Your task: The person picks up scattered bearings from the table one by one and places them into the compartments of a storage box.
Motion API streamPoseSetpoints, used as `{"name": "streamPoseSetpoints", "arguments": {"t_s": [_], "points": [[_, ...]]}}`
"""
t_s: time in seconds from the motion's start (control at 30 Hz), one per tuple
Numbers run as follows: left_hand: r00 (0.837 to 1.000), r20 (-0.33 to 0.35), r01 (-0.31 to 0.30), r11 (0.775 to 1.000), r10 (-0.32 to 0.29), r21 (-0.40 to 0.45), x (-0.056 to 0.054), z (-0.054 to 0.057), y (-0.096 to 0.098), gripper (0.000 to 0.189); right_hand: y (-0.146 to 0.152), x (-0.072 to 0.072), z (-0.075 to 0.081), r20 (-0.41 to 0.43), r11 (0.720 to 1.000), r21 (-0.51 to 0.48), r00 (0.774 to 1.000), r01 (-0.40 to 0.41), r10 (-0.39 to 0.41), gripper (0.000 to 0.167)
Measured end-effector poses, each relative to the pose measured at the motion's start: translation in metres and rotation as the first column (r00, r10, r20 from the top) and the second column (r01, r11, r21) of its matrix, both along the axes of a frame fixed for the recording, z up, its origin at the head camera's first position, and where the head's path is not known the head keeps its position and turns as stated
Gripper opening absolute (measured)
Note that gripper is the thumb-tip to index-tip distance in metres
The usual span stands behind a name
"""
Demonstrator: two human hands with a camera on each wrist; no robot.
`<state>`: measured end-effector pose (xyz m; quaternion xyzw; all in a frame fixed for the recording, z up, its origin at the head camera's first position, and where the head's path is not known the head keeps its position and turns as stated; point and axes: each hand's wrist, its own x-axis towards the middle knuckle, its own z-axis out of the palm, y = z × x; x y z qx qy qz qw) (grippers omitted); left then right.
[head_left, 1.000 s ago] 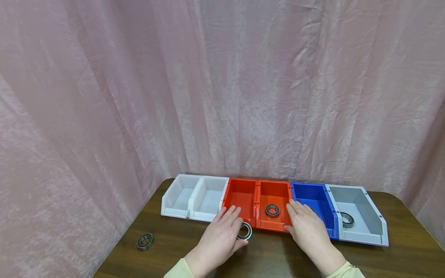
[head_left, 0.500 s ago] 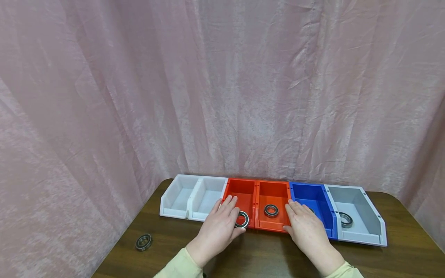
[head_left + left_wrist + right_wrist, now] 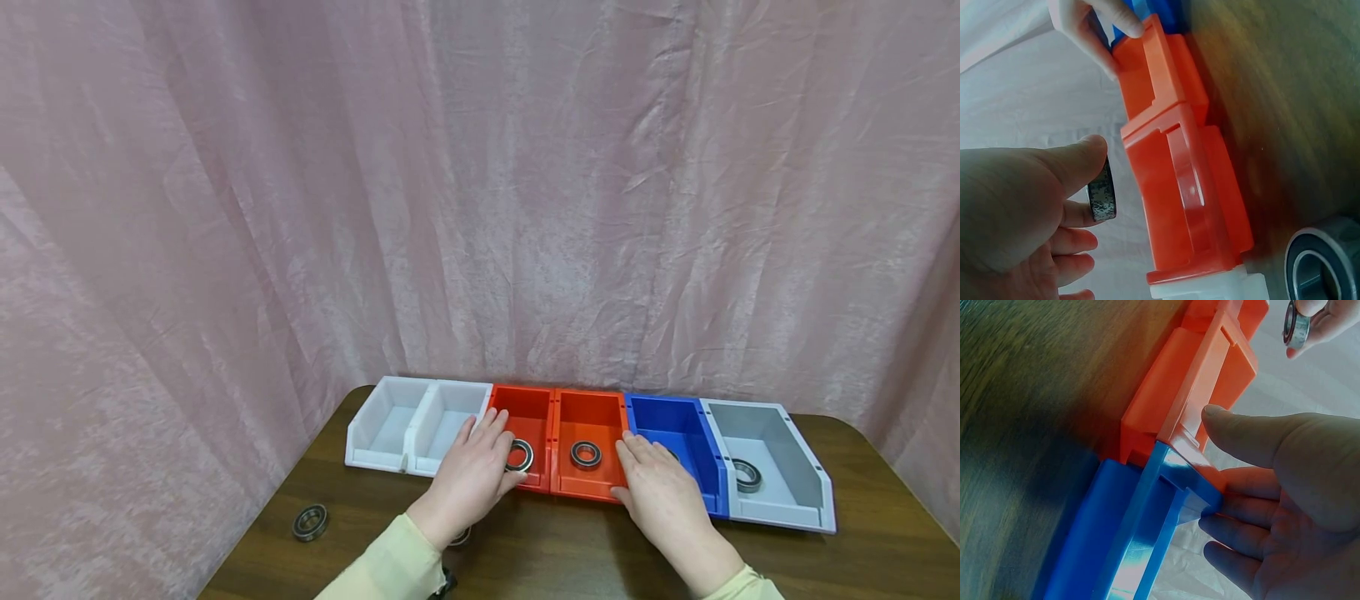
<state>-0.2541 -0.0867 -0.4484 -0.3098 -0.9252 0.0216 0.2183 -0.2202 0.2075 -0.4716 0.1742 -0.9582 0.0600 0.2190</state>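
My left hand (image 3: 471,467) pinches a ball bearing (image 3: 1102,197) between thumb and fingers. In the head view the bearing overlaps the left red bin (image 3: 525,408); in the left wrist view it hangs apart from that bin's rim. My right hand (image 3: 667,492) rests at the wall between the right red bin (image 3: 592,410) and the blue bin (image 3: 667,414). Its thumb is on the red side, and its fingers lie extended along the wall. Another bearing (image 3: 574,455) lies flat in the right red bin.
A grey bin (image 3: 742,425) at the right end holds a bearing (image 3: 753,478). Two white bins (image 3: 412,433) end the row on the left. One bearing (image 3: 300,527) lies on the table at left; another (image 3: 1300,262) is partly hidden below my left wrist. A pink curtain (image 3: 480,208) hangs behind.
My left hand has moved forward, carrying the bearing from in front of the left red bin to over it. A bearing has come into view below my left wrist. The right hand stays put.
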Motion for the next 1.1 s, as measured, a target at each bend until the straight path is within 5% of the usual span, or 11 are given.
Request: {"name": "streamPoseSetpoints", "arguments": {"t_s": [0.5, 1.1], "points": [[0.993, 0.112, -0.045, 0.998, 0.040, 0.041, -0.021, 0.000, 0.006, 0.052, -0.001, 0.001, 0.002, 0.029, 1.000, 0.001, 1.000, 0.004, -0.005, 0.065], [0.986, 0.136, -0.103, 0.995, 0.101, 0.011, -0.049, -0.010, 0.016, 0.052, 0.001, 0.000, 0.000, -0.024, 1.000, 0.010, 1.000, -0.012, 0.012, 0.065]]}}
